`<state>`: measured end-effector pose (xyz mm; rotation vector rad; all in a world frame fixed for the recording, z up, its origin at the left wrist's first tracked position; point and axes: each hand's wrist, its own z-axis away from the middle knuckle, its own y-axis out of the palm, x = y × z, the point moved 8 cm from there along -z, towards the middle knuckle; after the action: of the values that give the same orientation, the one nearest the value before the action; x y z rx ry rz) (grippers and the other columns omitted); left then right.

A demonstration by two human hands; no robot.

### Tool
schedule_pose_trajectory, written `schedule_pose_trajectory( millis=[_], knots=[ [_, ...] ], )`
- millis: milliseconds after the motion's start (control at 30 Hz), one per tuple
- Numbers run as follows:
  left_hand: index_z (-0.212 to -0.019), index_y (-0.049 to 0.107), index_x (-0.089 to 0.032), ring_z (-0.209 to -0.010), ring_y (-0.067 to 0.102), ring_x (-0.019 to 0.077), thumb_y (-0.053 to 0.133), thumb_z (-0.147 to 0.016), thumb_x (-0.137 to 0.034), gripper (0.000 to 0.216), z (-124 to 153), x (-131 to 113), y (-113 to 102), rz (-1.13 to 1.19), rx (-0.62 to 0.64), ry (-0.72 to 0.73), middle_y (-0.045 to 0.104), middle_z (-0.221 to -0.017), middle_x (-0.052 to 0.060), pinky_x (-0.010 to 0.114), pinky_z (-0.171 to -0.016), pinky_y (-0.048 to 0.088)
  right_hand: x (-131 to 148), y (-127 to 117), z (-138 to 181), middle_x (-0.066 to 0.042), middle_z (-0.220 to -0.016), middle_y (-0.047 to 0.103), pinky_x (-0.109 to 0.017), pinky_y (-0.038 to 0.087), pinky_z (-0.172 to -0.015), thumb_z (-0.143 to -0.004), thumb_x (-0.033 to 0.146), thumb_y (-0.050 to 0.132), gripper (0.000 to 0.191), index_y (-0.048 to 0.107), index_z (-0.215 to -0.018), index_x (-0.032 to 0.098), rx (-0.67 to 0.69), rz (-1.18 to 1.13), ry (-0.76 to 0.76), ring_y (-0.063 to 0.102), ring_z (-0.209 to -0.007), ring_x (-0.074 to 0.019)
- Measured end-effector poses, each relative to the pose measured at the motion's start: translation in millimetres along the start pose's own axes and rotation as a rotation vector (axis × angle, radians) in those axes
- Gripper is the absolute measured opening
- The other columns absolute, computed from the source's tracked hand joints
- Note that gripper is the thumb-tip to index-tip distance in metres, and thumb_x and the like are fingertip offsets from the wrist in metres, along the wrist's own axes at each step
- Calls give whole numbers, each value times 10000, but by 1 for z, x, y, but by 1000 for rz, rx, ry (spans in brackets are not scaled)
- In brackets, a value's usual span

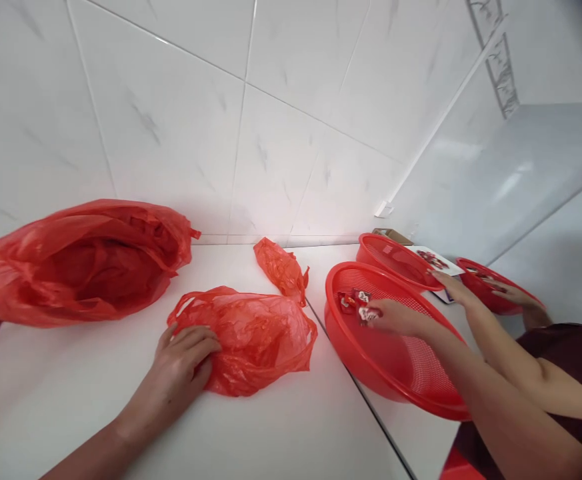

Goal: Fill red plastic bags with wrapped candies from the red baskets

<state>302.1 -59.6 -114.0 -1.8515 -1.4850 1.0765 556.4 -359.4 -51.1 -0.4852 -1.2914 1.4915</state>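
My left hand (183,360) lies on the left edge of a crumpled red plastic bag (255,337) on the white table, fingers stretched over the plastic without gripping it. My right hand (395,317) reaches into a large red mesh basket (401,373) with its fingertips pinched on a small red-and-white packet (367,313). Two more such packets (348,301) lie just beside it in the basket.
A big open red bag (81,263) sits at the left and a small twisted red bag (281,268) near the wall. Another person's hands (453,285) (515,295) work at the right over a second red basket (395,257) and a third (485,287). A tiled wall stands behind.
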Motion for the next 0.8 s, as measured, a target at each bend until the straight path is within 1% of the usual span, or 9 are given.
schedule_pose_trajectory(
  millis=[100,167,300,367,467,533,600,700,800],
  knots=[
    [-872,619,-235,-968,588,204,420,-815,-74,263,-1,-3,0,40,1,-3,666,-984,24,452,-987,279,54,-14,21,27,-701,552,-236,345,-505,-817,333,521,126,540,-789,212,-98,-32,-190,490,-595,-117],
    [-872,618,-236,-971,582,200,408,-815,-67,275,-1,-4,-1,63,-5,-12,664,-975,24,462,-1004,259,96,-13,38,24,-707,545,-239,335,-502,-826,336,482,139,533,-770,219,-165,-64,-328,481,-599,-121],
    [-888,616,-236,-973,575,190,407,-818,-61,282,-1,-9,-5,70,-15,5,662,-964,18,483,-1044,219,173,26,58,13,-771,601,-273,393,-564,-816,262,467,124,590,-830,256,-112,-69,-547,545,-682,-158],
    [-881,617,-237,-967,579,184,404,-825,-58,283,0,-13,-8,61,-13,31,662,-958,13,482,-1054,214,197,48,57,9,-865,639,-304,433,-638,-784,247,522,141,623,-869,297,-112,-61,-594,583,-775,-186],
    [-895,621,-248,-971,584,188,427,-846,-87,257,1,-18,-10,36,-3,90,665,-969,9,465,-1042,235,217,64,51,4,-1117,634,-350,458,-792,-750,297,632,367,606,-1106,381,-142,-65,-654,603,-951,-236],
    [-927,621,-259,-985,583,201,461,-850,-117,227,2,-18,-9,26,-6,128,669,-975,6,449,-1011,268,217,55,47,0,-1208,603,-355,445,-857,-767,342,633,446,560,-1204,390,-196,-63,-653,590,-1026,-247],
    [-940,620,-268,-989,586,211,476,-854,-132,216,1,-17,-8,22,-15,145,673,-966,1,446,-983,283,203,32,42,-2,-1187,617,-341,442,-849,-816,372,578,368,578,-1184,366,-292,-39,-567,596,-1011,-224],
    [-922,625,-275,-977,594,216,458,-862,-128,231,1,-14,-3,24,-20,142,674,-964,-3,460,-972,281,157,-13,29,-32,-1103,648,-320,437,-782,-864,368,520,280,610,-1117,290,-446,14,-352,601,-949,-197],
    [-904,636,-276,-974,598,217,447,-856,-121,249,1,-14,2,31,-17,139,674,-962,-1,460,-972,290,96,-41,8,-90,-1011,665,-289,435,-739,-889,345,515,219,646,-995,206,-499,46,-148,599,-920,-182]
  ],
)
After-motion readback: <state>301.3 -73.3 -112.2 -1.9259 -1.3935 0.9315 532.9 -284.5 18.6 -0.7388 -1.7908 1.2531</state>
